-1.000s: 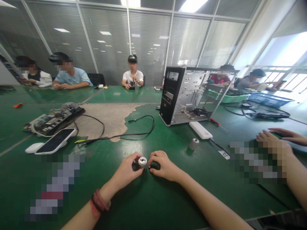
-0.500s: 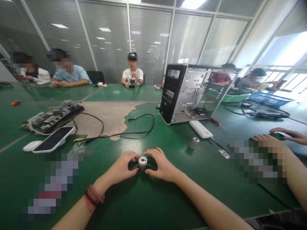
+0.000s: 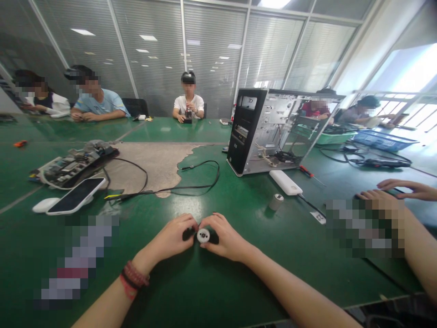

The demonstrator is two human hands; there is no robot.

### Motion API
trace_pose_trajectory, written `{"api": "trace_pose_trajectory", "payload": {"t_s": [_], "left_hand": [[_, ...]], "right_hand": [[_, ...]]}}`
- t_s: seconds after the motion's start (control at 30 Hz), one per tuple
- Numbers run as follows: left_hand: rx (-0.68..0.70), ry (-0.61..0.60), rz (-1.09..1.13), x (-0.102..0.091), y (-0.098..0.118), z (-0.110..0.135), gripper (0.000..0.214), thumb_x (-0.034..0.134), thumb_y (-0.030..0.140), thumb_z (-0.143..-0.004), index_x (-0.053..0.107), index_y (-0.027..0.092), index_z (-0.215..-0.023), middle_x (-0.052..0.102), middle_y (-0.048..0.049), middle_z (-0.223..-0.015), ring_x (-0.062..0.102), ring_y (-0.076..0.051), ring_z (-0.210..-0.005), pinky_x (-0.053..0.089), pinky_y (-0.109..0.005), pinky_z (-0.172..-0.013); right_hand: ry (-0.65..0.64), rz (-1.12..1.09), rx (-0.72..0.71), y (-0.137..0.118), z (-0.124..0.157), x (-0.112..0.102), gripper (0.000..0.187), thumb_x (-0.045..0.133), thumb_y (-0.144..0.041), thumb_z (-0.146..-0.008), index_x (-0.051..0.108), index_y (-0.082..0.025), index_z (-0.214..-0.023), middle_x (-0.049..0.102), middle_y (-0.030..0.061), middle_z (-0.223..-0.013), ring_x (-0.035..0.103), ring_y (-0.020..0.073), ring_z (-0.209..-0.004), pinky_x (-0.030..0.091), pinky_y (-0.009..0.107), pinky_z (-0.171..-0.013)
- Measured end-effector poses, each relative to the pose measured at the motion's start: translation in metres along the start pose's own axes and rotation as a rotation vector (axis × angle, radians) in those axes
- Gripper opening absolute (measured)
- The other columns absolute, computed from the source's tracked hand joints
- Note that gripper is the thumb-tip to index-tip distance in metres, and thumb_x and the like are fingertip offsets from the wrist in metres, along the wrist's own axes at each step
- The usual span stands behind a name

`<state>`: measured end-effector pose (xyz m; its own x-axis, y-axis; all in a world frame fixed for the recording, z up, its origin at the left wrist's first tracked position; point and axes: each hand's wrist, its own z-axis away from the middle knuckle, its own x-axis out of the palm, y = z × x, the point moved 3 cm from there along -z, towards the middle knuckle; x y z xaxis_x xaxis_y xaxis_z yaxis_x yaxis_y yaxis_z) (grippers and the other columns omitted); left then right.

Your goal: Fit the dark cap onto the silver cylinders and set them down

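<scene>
A small silver metal cylinder [image 3: 203,235] with holes in its top face sits on a black part [image 3: 214,238] on the green table [image 3: 211,282]. My left hand [image 3: 172,239] pinches it from the left, fingers curled. My right hand [image 3: 225,237] closes round it from the right, fingertips on its rim and on the black part. A red braided band is on my left wrist. A second grey metal cylinder [image 3: 276,201] stands apart to the right.
An open computer case [image 3: 269,130] stands behind, with a white power bank [image 3: 285,182], a red screwdriver [image 3: 307,173] and a black cable [image 3: 191,182]. A phone [image 3: 77,195] and circuit board [image 3: 73,164] lie left. Another person's hands [image 3: 392,196] rest at the right; several people sit opposite.
Both hands have closed in tighter round the silver cylinder. It is tipped more towards me and its top face shows. The view has shifted slightly.
</scene>
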<state>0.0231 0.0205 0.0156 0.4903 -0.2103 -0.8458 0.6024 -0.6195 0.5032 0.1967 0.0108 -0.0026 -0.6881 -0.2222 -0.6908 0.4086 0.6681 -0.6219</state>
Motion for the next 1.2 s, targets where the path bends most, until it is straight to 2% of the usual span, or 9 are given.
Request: {"api": "trace_pose_trajectory", "payload": {"t_s": [0.13, 0.27, 0.37, 0.47, 0.57, 0.63, 0.73, 0.87, 1.2], "left_hand": [[-0.013, 0.016, -0.020, 0.002, 0.001, 0.001, 0.016, 0.049, 0.012, -0.079, 0.061, 0.019, -0.087, 0.057, -0.0031, -0.087, 0.054, -0.019, -0.084, 0.044, -0.027, -0.075], [-0.020, 0.010, -0.058, 0.003, 0.002, 0.001, 0.016, 0.048, 0.012, -0.079, 0.060, 0.019, -0.088, 0.057, -0.0033, -0.088, 0.055, -0.019, -0.084, 0.044, -0.027, -0.075], [-0.010, 0.001, -0.067, 0.003, 0.002, 0.001, 0.018, 0.047, 0.011, -0.080, 0.060, 0.020, -0.089, 0.057, -0.0031, -0.089, 0.055, -0.018, -0.084, 0.044, -0.027, -0.076], [-0.008, -0.009, -0.091, 0.002, 0.002, 0.001, 0.018, 0.047, 0.011, -0.080, 0.059, 0.020, -0.090, 0.057, -0.0029, -0.089, 0.055, -0.018, -0.085, 0.044, -0.027, -0.077], [-0.011, -0.010, -0.118, 0.002, 0.002, 0.003, 0.018, 0.047, 0.010, -0.081, 0.059, 0.020, -0.090, 0.057, -0.0028, -0.090, 0.054, -0.018, -0.086, 0.044, -0.028, -0.079], [-0.014, -0.009, -0.133, 0.002, 0.002, 0.004, 0.017, 0.047, 0.010, -0.081, 0.058, 0.020, -0.089, 0.058, -0.0027, -0.090, 0.054, -0.017, -0.085, 0.044, -0.028, -0.079], [-0.015, -0.005, -0.150, 0.002, 0.003, 0.004, 0.017, 0.047, 0.010, -0.082, 0.058, 0.020, -0.088, 0.058, -0.0024, -0.089, 0.055, -0.017, -0.084, 0.044, -0.028, -0.079], [-0.010, 0.007, -0.154, 0.003, 0.003, 0.005, 0.017, 0.046, 0.010, -0.082, 0.058, 0.020, -0.089, 0.058, -0.0022, -0.090, 0.055, -0.017, -0.085, 0.044, -0.027, -0.079], [-0.013, 0.018, -0.160, 0.004, 0.004, 0.006, 0.015, 0.047, 0.011, -0.083, 0.058, 0.020, -0.089, 0.058, -0.0024, -0.090, 0.056, -0.017, -0.086, 0.044, -0.027, -0.079]], "right_hand": [[0.007, -0.104, 0.013, -0.003, 0.002, -0.002, 0.032, 0.066, -0.030, -0.079, 0.052, -0.024, -0.107, 0.062, 0.0027, -0.103, 0.057, 0.0193, -0.102, 0.027, 0.045, -0.106], [0.135, -0.236, 0.058, -0.007, 0.003, -0.024, 0.034, 0.066, -0.031, -0.079, 0.052, -0.023, -0.109, 0.060, 0.0049, -0.108, 0.056, 0.0204, -0.103, 0.042, 0.036, -0.093], [0.296, -0.193, 0.112, -0.002, 0.006, -0.059, 0.030, 0.064, -0.032, -0.081, 0.052, -0.023, -0.107, 0.059, 0.0047, -0.103, 0.058, 0.0200, -0.097, 0.045, 0.035, -0.088], [0.434, 0.077, 0.151, 0.017, 0.015, -0.104, 0.027, 0.063, -0.034, -0.081, 0.054, -0.023, -0.103, 0.059, 0.0061, -0.102, 0.057, 0.0225, -0.096, 0.046, 0.037, -0.085], [0.653, 0.367, 0.270, 0.043, 0.039, -0.151, 0.031, 0.062, -0.041, -0.079, 0.055, -0.021, -0.101, 0.059, 0.0078, -0.101, 0.058, 0.0237, -0.090, 0.046, 0.040, -0.082], [0.738, 0.408, 0.399, 0.061, 0.062, -0.177, 0.040, 0.062, -0.048, -0.075, 0.055, -0.020, -0.103, 0.060, 0.0081, -0.102, 0.060, 0.0225, -0.083, 0.049, 0.036, -0.075], [0.622, 0.420, 0.660, 0.089, 0.100, -0.201, 0.047, 0.062, -0.056, -0.069, 0.058, -0.019, -0.099, 0.064, 0.0082, -0.094, 0.062, 0.0231, -0.076, 0.048, 0.035, -0.071], [0.258, 0.245, 0.889, 0.125, 0.132, -0.199, 0.044, 0.067, -0.052, -0.059, 0.061, -0.019, -0.087, 0.068, 0.0064, -0.080, 0.064, 0.0253, -0.075, 0.047, 0.033, -0.068], [0.128, 0.115, 0.889, 0.138, 0.128, -0.179, 0.034, 0.064, -0.032, -0.055, 0.056, -0.019, -0.085, 0.065, 0.0023, -0.075, 0.062, 0.0209, -0.074, 0.045, 0.028, -0.066]]}}
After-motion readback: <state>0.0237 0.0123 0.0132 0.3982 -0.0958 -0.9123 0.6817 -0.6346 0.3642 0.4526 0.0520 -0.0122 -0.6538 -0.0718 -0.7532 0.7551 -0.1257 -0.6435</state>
